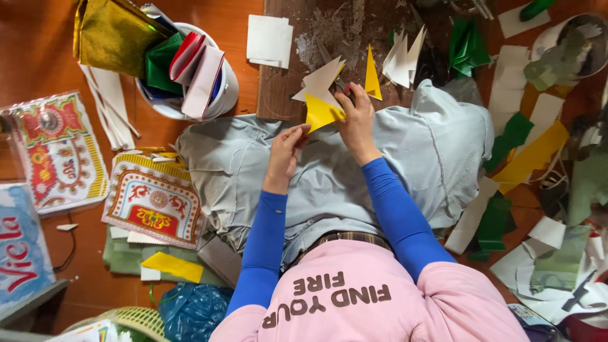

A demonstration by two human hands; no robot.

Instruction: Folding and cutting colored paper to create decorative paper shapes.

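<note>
My left hand pinches the lower edge of a folded yellow and white paper piece above my lap. My right hand grips scissors whose blades cut into the same paper near its top. A loose yellow triangle stands just right of the paper, on a worn wooden board. Both arms wear blue sleeves, and grey trousers cover my crossed legs under the hands.
A white bucket with folded coloured sheets and gold foil stands at the upper left. Decorated printed sheets lie left on the orange floor. Green, yellow and white paper scraps litter the right. White triangles sit on the board.
</note>
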